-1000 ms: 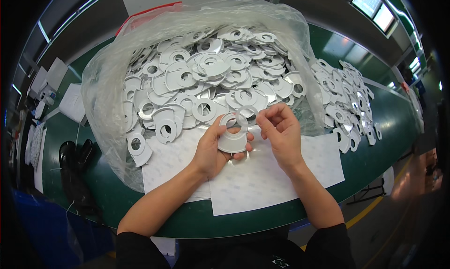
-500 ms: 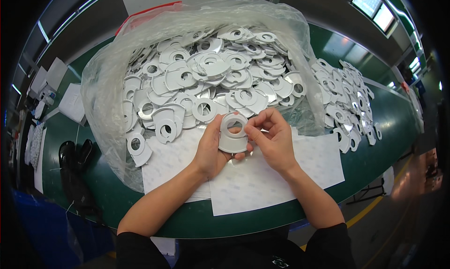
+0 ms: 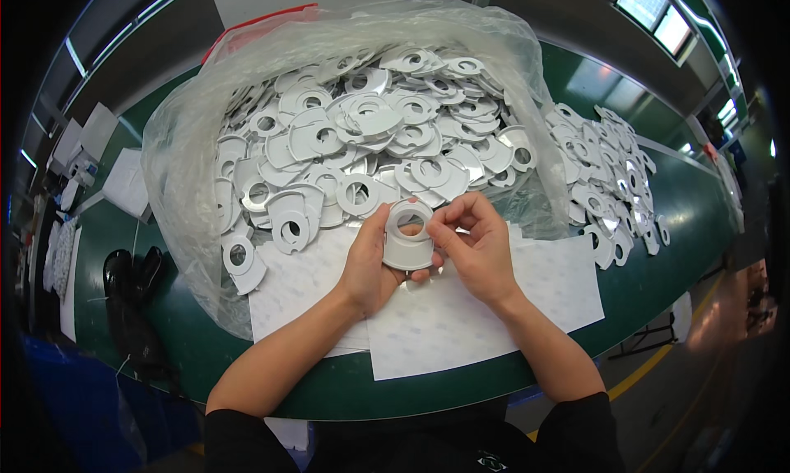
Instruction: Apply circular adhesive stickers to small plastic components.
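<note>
A whitish-grey flat part with a raised ring round a large hole (image 3: 407, 255) is held up over the paper sheets. My left hand (image 3: 364, 269) grips it from the left, thumb along its side and fingertips showing beneath its lower right edge. At the ring's right edge, the thumb and forefinger of my right hand (image 3: 480, 249) are pinched together against the part. Whether a thin film or scrap lies between those fingertips is too small to tell. Beneath both hands are white paper sheets (image 3: 461, 333) with a faint pattern.
Behind my hands, a large clear plastic bag (image 3: 185, 152) lies open around a heap of similar parts (image 3: 370, 115). A second pile of parts (image 3: 609, 177) sits to the right on the green table (image 3: 329, 399). A black item (image 3: 136, 325) lies at the left.
Almost nothing differs. Both hands and the ringed part have shifted very slightly, and the grip looks the same.
</note>
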Action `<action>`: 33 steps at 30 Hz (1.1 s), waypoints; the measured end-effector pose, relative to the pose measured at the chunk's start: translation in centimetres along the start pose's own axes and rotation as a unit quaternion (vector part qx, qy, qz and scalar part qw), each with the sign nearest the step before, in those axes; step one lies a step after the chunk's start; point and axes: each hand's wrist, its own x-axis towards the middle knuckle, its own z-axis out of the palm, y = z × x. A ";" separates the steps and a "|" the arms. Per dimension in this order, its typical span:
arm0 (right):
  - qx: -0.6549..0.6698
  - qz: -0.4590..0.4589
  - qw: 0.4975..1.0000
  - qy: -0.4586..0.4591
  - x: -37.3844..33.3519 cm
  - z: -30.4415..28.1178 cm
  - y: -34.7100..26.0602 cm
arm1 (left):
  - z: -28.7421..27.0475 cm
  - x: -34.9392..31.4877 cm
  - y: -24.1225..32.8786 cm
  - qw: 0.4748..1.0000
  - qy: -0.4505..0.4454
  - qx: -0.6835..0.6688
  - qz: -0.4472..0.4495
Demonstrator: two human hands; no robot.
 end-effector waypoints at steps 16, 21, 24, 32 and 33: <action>-0.048 -0.025 0.998 0.015 -0.2 0.3 0.0 | -0.2 -0.1 -0.1 1.000 0.000 0.005 0.006; -0.273 -0.219 0.936 0.035 0.1 -0.3 -0.1 | 0.1 0.0 -0.2 0.996 0.045 0.071 0.019; -0.409 -0.348 0.842 0.043 0.2 -0.7 -0.1 | 0.3 0.1 -0.3 0.996 0.058 0.061 0.021; -0.395 -0.269 0.872 0.105 0.1 -0.6 -1.0 | 0.1 0.0 -0.2 0.998 0.033 0.050 0.002; -0.266 -0.138 0.951 0.072 0.1 -0.4 -1.1 | 0.0 0.0 -0.3 0.998 0.023 0.058 0.009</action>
